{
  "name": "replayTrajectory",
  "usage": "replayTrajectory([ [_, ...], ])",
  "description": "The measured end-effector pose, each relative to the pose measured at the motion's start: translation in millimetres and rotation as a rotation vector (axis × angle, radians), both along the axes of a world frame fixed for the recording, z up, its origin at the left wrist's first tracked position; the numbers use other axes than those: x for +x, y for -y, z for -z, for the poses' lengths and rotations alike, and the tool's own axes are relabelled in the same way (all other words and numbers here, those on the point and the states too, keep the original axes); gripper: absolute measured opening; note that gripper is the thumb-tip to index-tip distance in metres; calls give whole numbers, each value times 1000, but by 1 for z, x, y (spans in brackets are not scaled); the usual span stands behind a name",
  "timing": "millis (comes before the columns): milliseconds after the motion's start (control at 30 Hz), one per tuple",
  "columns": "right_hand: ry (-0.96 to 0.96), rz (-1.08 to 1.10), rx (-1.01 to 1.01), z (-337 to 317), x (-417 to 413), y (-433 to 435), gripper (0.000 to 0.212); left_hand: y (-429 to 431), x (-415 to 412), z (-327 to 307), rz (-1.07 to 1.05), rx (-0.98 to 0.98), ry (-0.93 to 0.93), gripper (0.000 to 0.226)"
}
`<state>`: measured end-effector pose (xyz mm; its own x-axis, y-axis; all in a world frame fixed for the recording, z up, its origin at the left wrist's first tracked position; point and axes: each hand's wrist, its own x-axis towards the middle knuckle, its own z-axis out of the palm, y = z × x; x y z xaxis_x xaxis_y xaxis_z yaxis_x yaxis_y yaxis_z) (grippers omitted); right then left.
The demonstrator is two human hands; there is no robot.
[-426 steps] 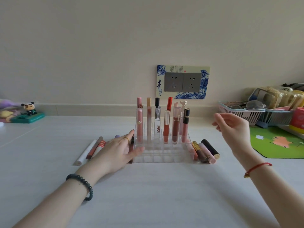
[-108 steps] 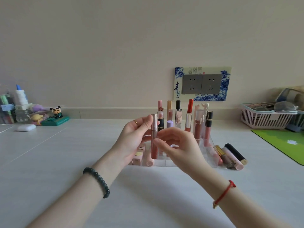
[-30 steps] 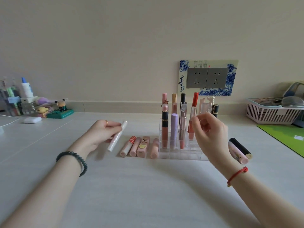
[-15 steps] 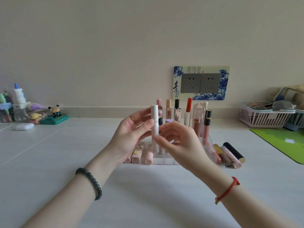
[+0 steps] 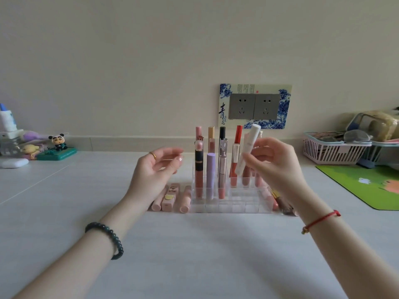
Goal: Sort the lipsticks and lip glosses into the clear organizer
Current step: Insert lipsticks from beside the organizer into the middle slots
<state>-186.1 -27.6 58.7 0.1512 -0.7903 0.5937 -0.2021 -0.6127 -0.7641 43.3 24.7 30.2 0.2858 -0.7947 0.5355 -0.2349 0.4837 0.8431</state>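
Observation:
The clear organizer (image 5: 228,207) stands mid-table with several lipsticks and glosses upright in its back rows, among them a lilac tube (image 5: 210,171) and a black-capped gloss (image 5: 199,169). My right hand (image 5: 274,167) grips a white lipstick tube (image 5: 248,147), tilted, above the organizer's right side. My left hand (image 5: 154,171) hovers left of the organizer, fingers apart and holding nothing. Three pink tubes (image 5: 172,197) lie on the table beside the organizer's left wall. More tubes (image 5: 280,203) lie to its right, partly hidden by my right wrist.
A wall socket plate (image 5: 254,106) sits behind the organizer. Pink and blue baskets (image 5: 336,152) and a green mat (image 5: 367,184) occupy the right. Small figurines (image 5: 57,145), bottles and a white case (image 5: 14,163) stand at the far left.
The white tube has passed from both hands into my right hand alone and moved right, over the organizer. My left hand has let go and drawn back to the left.

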Motion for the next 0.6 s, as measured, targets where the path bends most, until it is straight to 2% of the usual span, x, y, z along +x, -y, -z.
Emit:
replayTrajectory([
  [133, -91, 74, 45, 15, -3, 12, 11, 6, 15, 13, -187, 148, 284, 14],
  [267, -138, 78, 70, 26, 1, 17, 10, 8, 20, 19, -278, 251, 433, 12],
  [600, -246, 165, 57, 41, 8, 23, 21, 13, 33, 25, -356, 333, 475, 17],
])
